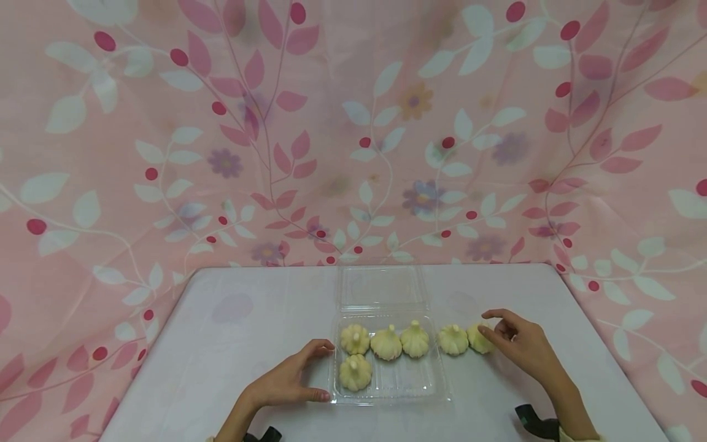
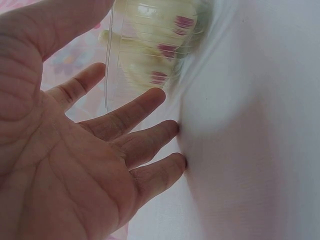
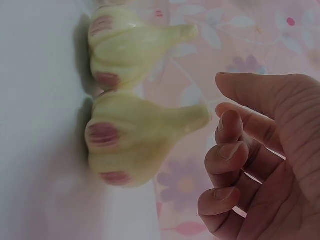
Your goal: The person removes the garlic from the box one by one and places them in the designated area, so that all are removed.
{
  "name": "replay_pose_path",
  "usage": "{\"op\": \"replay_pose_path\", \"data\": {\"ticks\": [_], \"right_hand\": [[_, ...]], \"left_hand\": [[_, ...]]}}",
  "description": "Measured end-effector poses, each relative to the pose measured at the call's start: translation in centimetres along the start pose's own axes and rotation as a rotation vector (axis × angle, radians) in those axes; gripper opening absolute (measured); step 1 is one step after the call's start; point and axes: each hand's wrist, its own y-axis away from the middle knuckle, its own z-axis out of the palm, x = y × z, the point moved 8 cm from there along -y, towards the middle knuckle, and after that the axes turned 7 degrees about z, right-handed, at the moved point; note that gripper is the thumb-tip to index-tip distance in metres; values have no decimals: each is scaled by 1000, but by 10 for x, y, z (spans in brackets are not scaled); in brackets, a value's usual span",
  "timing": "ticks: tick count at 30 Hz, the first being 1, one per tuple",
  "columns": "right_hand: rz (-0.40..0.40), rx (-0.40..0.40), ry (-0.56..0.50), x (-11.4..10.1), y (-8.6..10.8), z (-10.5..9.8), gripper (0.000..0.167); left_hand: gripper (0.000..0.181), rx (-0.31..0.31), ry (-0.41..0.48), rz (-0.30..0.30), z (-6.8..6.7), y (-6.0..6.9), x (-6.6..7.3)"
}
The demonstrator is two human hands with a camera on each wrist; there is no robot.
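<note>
A clear plastic box (image 1: 409,383) lies with its lid folded back, holding several garlic bulbs: three in the back row and one (image 1: 355,372) in front at the left. My left hand (image 1: 284,377) touches the box's left side, thumb and fingers spread, as the left wrist view (image 2: 75,165) also shows. Right of the box stand two more bulbs side by side (image 1: 453,340). My right hand (image 1: 521,347) is beside the outer bulb (image 3: 135,140); in the right wrist view a gap separates its loosely bent fingers (image 3: 227,160) from the stem, and it holds nothing.
The raised clear lid (image 1: 382,287) lies toward the back edge of the white table (image 1: 265,319). Behind the table hangs a pink cloth (image 1: 331,184) with leaves and flowers.
</note>
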Motion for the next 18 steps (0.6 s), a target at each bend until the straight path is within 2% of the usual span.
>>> {"op": "replay_pose_path", "data": {"ticks": [9, 18], "right_hand": [[-56, 38, -67, -26, -1, -3, 25], [-51, 46, -88, -40, 0, 11, 23]], "left_hand": [[85, 2, -12, 7, 0, 0, 1], [86, 1, -17, 18, -1, 0, 1]]}}
